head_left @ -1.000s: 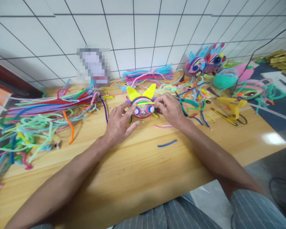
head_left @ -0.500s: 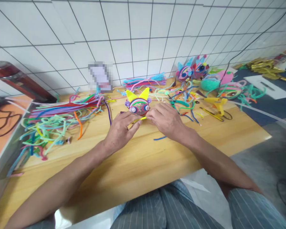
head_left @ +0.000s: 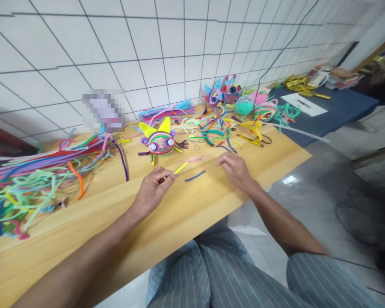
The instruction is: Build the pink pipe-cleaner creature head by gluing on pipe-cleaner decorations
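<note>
My left hand (head_left: 154, 188) pinches a short yellow pipe-cleaner piece (head_left: 181, 168) between thumb and fingers, just above the wooden table (head_left: 186, 214). My right hand (head_left: 235, 169) hovers over the table with its fingers loosely spread and nothing in it. Between the two hands lies a short blue pipe-cleaner piece (head_left: 194, 176), with a pink piece (head_left: 195, 159) a little beyond. Farther back stands a round pipe-cleaner animal face (head_left: 160, 142) with two yellow ears and coiled eyes.
A big heap of loose coloured pipe cleaners (head_left: 41, 171) covers the table's left side. Behind the face lie more bundles, green-handled pliers (head_left: 211, 136), a yellow glue gun (head_left: 255, 127) and finished pipe-cleaner figures (head_left: 224, 94). A tiled wall backs the table; a blue-covered table (head_left: 340, 105) stands to the right.
Both hands have drawn back from the animal face toward me. The left hand now holds the yellow piece alone, the right has let go. The view has swung right.
</note>
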{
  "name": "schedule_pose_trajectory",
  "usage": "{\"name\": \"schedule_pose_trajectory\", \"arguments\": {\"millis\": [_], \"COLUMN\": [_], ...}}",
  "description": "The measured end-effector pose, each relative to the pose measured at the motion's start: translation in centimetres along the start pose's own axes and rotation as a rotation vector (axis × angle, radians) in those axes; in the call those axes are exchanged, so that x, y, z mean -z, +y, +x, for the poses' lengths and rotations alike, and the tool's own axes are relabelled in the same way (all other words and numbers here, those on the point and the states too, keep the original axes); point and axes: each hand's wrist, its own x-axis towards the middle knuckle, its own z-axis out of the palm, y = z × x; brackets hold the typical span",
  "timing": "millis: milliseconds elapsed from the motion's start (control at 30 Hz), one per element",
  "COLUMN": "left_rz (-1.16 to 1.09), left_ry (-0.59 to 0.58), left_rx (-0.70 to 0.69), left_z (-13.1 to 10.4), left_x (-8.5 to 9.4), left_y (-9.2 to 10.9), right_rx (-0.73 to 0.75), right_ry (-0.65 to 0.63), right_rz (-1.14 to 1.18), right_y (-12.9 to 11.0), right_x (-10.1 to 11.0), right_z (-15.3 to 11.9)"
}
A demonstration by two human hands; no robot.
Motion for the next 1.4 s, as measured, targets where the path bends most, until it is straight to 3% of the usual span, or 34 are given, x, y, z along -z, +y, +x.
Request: {"name": "schedule_pose_trajectory", "arguments": {"millis": [133,267,467,600,833,933,1167,1400], "left_rz": [-0.140,-0.253,-0.349,-0.346,-0.359,-0.387,-0.414,-0.443], "left_ry": [-0.059,-0.106,-0.072,-0.041,-0.014,-0.025,-0.030,-0.041], "left_rx": [0.187,0.318,0.443,0.432,0.269,0.233,0.244,0.277], "left_z": [0.8,1.2,0.6,0.2,-0.5,-0.9,-1.1,-1.0], "left_x": [-0.9,-1.7,-2.8,-2.8,-3.3,-3.4,-3.5,-3.7], "left_y": [0.6,1.1,0.1,-0.2,-0.8,-0.9,-1.1,-1.3], "right_rx": [-0.300,-0.526,-0.542,-0.417,-0.025,0.065,-0.187,-0.207], "right_ry": [0.127,0.206,0.149,0.095,-0.165,-0.249,-0.180,-0.228], "right_rz": [-0.099,-0.331,-0.532,-0.458,-0.215,-0.185,-0.340,-0.488], "right_y": [5.1,9.0,12.5,10.5,1.1,-0.7,2.6,5.6], "right_x": [3.5,6.3,8.0,6.7,0.7,-1.0,-1.7,-3.5], "right_z": [-1.5,-1.2,1.4,2.4,1.8,1.9,7.3,12.0]}}
